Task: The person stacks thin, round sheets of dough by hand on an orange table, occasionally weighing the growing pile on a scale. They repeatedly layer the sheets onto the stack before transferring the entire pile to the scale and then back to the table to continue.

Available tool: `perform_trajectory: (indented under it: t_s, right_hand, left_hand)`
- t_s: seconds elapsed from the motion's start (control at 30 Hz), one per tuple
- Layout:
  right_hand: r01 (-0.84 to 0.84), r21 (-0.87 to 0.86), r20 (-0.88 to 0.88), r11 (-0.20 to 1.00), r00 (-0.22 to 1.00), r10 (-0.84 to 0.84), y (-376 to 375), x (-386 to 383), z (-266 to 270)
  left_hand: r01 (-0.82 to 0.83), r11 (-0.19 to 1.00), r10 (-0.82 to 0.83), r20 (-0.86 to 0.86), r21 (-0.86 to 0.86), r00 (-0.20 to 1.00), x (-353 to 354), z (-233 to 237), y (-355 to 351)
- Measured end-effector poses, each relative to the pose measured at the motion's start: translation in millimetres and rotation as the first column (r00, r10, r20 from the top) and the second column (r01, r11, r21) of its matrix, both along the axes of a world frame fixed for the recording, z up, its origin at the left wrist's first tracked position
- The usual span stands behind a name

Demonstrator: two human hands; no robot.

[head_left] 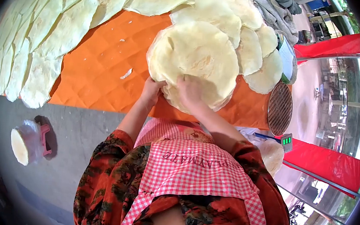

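A stack of round, pale flatbreads (212,50) lies near the front edge of the orange table cover (106,70). At the stack's lower left edge is my left hand (151,90), its fingers closed on the rim of the flatbreads. My right hand (189,91) rests on top of the stack, close to the left one, with its fingers curled down against the upper flatbread. The fingertips of the right hand are partly hidden, and whether they pinch the bread is not visible. The top flatbread has a raised fold at its left side.
Overlapping flatbreads (73,28) cover the table's left side and back. A round wire rack (280,109) sits at the right edge, below a grey cloth (272,15). On the floor at left, bagged flatbreads (20,147) sit by a pink stool (45,140). Red sheeting (326,163) hangs at right.
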State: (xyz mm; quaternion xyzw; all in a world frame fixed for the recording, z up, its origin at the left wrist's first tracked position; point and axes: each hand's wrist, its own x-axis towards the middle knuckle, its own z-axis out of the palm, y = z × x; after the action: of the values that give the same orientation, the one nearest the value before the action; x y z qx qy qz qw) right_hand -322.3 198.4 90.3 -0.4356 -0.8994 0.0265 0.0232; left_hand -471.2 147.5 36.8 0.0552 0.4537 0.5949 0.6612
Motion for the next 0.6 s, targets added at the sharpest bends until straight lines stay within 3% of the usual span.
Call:
perform_trajectory:
  t_s: [0.07,0.1,0.2,0.3,0.5,0.6]
  right_hand:
    - [-0.064,0.129,-0.05,0.99,0.996,0.071,-12.2,-7.1,-9.7]
    - [-0.046,-0.001,-0.006,0.999,0.999,0.046,-12.2,-7.5,-3.5]
    - [-0.125,-0.075,-0.071,0.989,0.99,0.12,-5.6,-2.5,19.0]
    - [-0.058,-0.244,0.052,0.968,0.996,0.073,3.8,-4.8,17.3]
    - [-0.088,-0.328,0.169,0.941,0.974,0.15,8.6,-13.6,48.3]
    - [0.006,-0.337,0.133,0.941,0.99,0.041,6.5,-22.6,43.8]
  left_hand:
    - [-0.038,0.999,0.038,-0.006,0.0,0.999,-2.1,-0.7,-0.9]
    - [-0.061,0.998,0.061,-0.005,-0.002,0.998,-0.5,-3.4,-2.1]
    - [-0.107,0.994,0.107,-0.006,0.021,0.994,5.0,-5.6,-0.5]
    - [-0.124,0.992,0.125,-0.064,0.008,0.99,8.0,-15.6,-0.9]
    - [-0.068,0.997,0.06,-0.15,-0.045,0.987,2.7,-18.6,0.3]
    - [-0.113,0.994,0.113,-0.135,0.003,0.984,4.3,-21.2,0.9]
